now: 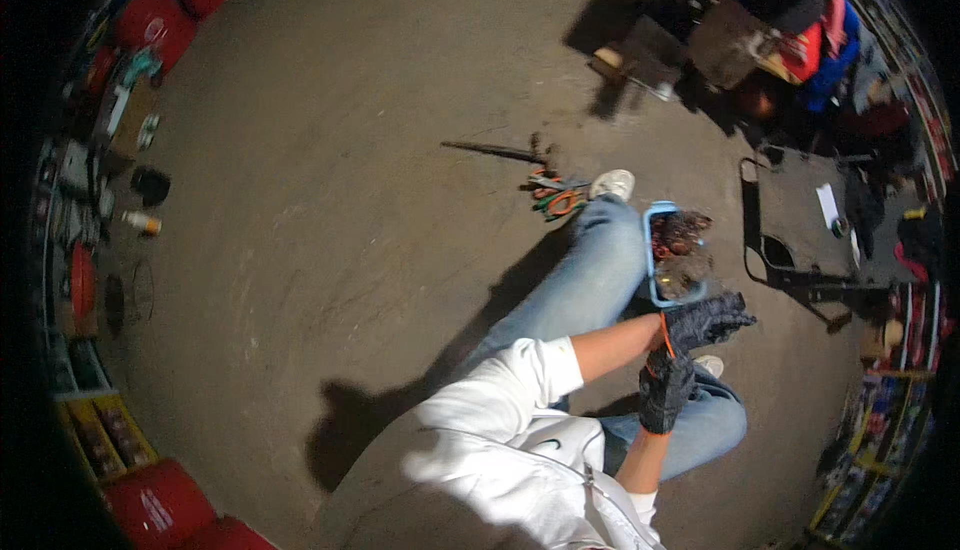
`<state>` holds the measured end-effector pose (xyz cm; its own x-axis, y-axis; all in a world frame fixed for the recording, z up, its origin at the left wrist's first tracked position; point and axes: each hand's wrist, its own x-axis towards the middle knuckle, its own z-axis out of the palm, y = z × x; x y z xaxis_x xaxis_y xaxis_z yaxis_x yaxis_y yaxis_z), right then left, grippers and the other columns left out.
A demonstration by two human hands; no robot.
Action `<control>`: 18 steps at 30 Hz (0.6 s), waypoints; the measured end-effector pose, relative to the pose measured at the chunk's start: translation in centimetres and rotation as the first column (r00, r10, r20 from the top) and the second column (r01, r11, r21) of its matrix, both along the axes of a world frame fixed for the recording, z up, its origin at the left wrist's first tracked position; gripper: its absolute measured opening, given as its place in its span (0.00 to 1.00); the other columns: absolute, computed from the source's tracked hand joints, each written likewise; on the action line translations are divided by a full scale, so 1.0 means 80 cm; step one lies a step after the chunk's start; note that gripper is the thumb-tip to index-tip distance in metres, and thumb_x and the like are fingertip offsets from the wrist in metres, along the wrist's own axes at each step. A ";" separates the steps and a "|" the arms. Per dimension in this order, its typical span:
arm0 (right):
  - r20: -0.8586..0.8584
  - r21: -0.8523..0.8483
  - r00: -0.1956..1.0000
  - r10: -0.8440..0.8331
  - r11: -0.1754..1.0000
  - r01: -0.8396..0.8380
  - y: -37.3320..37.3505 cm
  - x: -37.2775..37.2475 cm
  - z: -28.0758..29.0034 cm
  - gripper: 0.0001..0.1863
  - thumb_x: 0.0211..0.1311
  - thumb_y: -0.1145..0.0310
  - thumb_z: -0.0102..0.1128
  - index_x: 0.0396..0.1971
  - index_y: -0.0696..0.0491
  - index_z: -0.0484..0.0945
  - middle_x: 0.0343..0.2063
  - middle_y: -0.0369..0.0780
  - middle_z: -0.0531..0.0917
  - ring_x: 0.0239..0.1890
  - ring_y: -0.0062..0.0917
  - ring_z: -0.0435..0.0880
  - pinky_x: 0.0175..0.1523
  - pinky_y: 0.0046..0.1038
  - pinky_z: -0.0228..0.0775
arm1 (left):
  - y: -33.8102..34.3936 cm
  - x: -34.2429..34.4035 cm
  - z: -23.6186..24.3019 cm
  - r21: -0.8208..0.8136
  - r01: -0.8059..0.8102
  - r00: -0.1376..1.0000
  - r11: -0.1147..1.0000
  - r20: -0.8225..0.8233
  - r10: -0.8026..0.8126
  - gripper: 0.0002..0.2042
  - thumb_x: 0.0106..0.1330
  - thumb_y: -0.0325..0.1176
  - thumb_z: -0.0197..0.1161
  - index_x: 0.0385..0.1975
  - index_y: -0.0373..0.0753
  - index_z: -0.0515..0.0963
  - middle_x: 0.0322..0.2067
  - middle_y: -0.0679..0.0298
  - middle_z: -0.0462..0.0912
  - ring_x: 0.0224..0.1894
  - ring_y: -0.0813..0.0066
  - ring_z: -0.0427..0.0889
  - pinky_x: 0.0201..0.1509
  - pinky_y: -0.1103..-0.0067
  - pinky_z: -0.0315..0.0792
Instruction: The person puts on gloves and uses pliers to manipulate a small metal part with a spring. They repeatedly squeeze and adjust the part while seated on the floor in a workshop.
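Note:
Both my hands wear dark gloves with orange edging at the cuffs. My left hand reaches out to the right, its fingers stretched forward with nothing visible in them. Below it, my right hand closes at the left wrist, on the cuff of the left glove. Its fingertips are partly hidden there. Just beyond my hands, a light blue plastic basket stands on the floor beside my leg. Inside it lie dark reddish-brown pieces and a greyish lump, which I cannot make out more closely.
Several orange-and-green-handled pliers lie by my shoe, near a long dark bar. A black metal frame stands at the right. Piled clutter fills the far right. Red drums and shelved goods line the left.

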<state>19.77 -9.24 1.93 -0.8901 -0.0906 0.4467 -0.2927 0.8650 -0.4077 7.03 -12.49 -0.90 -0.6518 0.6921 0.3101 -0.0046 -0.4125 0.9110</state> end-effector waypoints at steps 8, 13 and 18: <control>-0.046 0.100 0.997 0.060 0.993 -0.056 -0.045 0.029 0.030 0.16 0.45 0.77 0.57 0.39 0.55 0.73 0.30 0.44 0.76 0.33 0.40 0.74 0.41 0.35 0.67 | -0.041 0.027 0.040 0.170 0.180 0.670 0.969 0.700 -0.247 0.19 0.65 0.36 0.47 0.52 0.34 0.68 0.49 0.56 0.72 0.52 0.68 0.71 0.58 0.72 0.64; -0.050 -0.112 0.999 -0.018 0.994 0.012 -0.038 0.001 0.024 0.11 0.48 0.75 0.55 0.35 0.56 0.74 0.31 0.43 0.77 0.34 0.35 0.76 0.42 0.32 0.68 | -0.128 -0.030 -0.018 -0.249 -0.536 0.793 0.806 0.178 0.582 0.31 0.54 0.45 0.58 0.55 0.33 0.64 0.53 0.51 0.68 0.56 0.61 0.66 0.61 0.70 0.58; 0.092 -0.426 0.984 -0.156 0.887 0.180 0.012 -0.010 -0.031 0.08 0.52 0.73 0.54 0.34 0.57 0.73 0.28 0.42 0.77 0.33 0.34 0.77 0.40 0.31 0.69 | -0.337 -0.103 -0.174 -0.537 -0.820 0.199 -0.197 -0.591 0.782 0.45 0.42 0.54 0.69 0.58 0.33 0.60 0.57 0.46 0.64 0.60 0.53 0.61 0.65 0.67 0.52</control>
